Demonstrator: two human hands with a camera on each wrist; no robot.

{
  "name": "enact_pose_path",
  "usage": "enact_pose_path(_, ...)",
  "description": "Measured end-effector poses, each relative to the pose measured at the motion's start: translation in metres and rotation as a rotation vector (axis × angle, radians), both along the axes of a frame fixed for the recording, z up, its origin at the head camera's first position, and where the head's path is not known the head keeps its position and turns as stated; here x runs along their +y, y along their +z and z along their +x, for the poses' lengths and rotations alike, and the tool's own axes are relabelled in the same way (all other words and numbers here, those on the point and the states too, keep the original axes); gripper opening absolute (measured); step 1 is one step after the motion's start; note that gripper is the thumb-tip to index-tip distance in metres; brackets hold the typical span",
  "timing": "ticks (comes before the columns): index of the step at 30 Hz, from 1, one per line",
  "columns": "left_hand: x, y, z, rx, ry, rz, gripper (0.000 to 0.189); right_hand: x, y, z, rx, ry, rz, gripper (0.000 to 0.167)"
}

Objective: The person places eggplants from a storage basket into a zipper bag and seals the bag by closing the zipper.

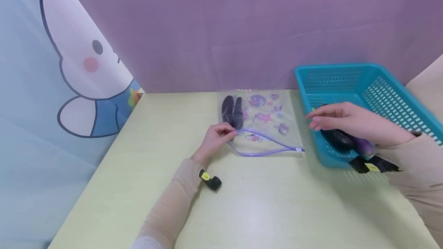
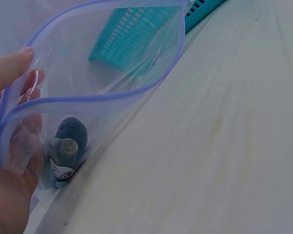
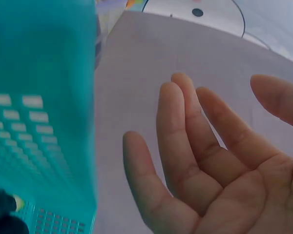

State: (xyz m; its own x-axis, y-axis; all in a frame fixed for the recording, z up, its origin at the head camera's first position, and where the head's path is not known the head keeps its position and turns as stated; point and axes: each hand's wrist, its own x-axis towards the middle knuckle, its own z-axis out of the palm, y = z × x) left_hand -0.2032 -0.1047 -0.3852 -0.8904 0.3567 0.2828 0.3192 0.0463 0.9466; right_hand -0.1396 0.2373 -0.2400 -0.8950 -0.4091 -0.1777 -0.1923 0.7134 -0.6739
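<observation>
Your left hand (image 1: 215, 139) pinches the left end of the mouth of a clear plastic bag with a purple zip rim and pink and purple cartoon prints (image 1: 254, 154); the mouth gapes, and two long, dark pieces (image 1: 227, 107) lie inside at the left. Your right hand (image 1: 346, 120), thumb and fingers apart, hovers over the left side of a teal plastic basket with perforated walls (image 1: 328, 80), partly hiding a glossy black rounded item (image 1: 337, 140) and a purple one (image 1: 364, 148) inside. That basket's left wall stands between your right hand and the bag, leaving only a narrow strip beside the bag's right edge. At the far side, a plain purple cloth backdrop (image 1: 207, 30) closes off the pale wooden tabletop (image 1: 249, 214), which offers room to the left and near side.
</observation>
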Motion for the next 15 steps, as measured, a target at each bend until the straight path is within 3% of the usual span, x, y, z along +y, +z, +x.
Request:
enact_pose_path(6,0.000,-0.017,-0.012,-0.016,0.012,-0.003,0.012,0.014,0.003,-0.012,-0.033,-0.034,0.003,0.045)
enact_pose_path(15,0.000,-0.021,-0.012,0.006,0.010,0.003,0.013,0.032,0.001,-0.030,-0.082,-0.072,0.001,0.048)
